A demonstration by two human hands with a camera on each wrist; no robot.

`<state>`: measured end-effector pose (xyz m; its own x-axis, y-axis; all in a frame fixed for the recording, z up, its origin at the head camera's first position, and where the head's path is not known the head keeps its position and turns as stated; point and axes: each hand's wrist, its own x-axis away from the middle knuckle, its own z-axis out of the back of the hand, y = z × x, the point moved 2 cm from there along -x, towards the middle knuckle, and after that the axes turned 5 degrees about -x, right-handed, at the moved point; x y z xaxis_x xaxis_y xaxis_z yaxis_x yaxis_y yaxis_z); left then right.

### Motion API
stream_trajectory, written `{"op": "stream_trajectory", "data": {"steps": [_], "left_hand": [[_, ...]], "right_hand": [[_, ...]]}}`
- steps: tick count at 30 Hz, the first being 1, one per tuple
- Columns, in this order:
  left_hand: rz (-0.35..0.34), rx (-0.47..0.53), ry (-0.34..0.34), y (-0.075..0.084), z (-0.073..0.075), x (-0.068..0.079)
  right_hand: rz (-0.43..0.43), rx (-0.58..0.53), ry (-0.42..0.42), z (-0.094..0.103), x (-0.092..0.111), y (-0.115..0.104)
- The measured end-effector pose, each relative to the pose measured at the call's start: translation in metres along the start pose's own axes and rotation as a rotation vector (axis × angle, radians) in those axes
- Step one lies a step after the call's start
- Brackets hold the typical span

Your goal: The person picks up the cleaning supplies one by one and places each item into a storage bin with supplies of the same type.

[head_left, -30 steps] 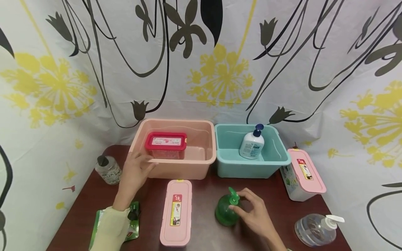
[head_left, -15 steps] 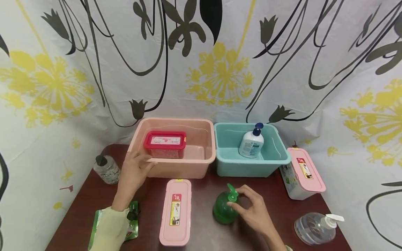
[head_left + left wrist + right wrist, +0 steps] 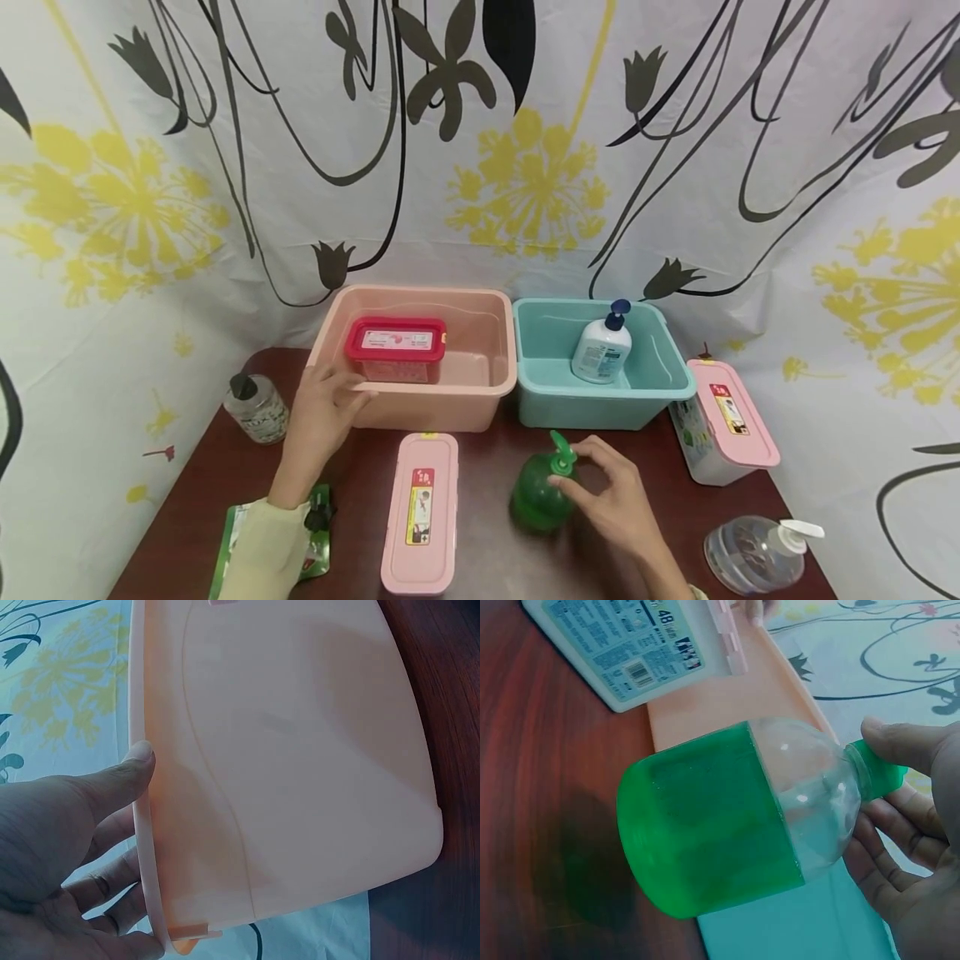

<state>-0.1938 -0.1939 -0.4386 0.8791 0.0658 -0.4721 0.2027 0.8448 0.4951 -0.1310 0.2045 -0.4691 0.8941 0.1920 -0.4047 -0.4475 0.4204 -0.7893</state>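
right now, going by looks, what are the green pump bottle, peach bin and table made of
Green pump bottle: likely clear, glossy plastic; bright highlights sit on its see-through shoulder, though glass isn't excluded. Peach bin: probably moulded plastic, smooth and fairly matte, with one continuous colour. Table: slightly shiny wood or laminate, with streaky grain.

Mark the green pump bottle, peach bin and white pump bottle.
Green pump bottle (image 3: pixel 731 817), right wrist view: green lower body.
Peach bin (image 3: pixel 431 409), head view: front wall.
White pump bottle (image 3: pixel 601 353), head view: labelled body.
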Motion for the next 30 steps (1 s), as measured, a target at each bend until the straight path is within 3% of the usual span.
{"op": "stream_trajectory", "data": {"steps": [14, 20, 26, 30], "left_hand": [[-0.016, 0.025, 0.021, 0.001, 0.001, 0.001], [-0.013, 0.004, 0.031, 0.001, -0.001, 0.002], [0.016, 0.013, 0.013, 0.000, -0.001, 0.001], [0.021, 0.009, 0.012, 0.001, 0.000, 0.002]], "right_hand": [[-0.009, 0.019, 0.040, 0.018, -0.020, -0.020], [-0.056, -0.006, 0.035, 0.027, -0.033, -0.051], [-0.049, -0.026, 0.043, 0.035, -0.040, -0.033], [-0.030, -0.008, 0.058, 0.040, -0.045, -0.033]]}}
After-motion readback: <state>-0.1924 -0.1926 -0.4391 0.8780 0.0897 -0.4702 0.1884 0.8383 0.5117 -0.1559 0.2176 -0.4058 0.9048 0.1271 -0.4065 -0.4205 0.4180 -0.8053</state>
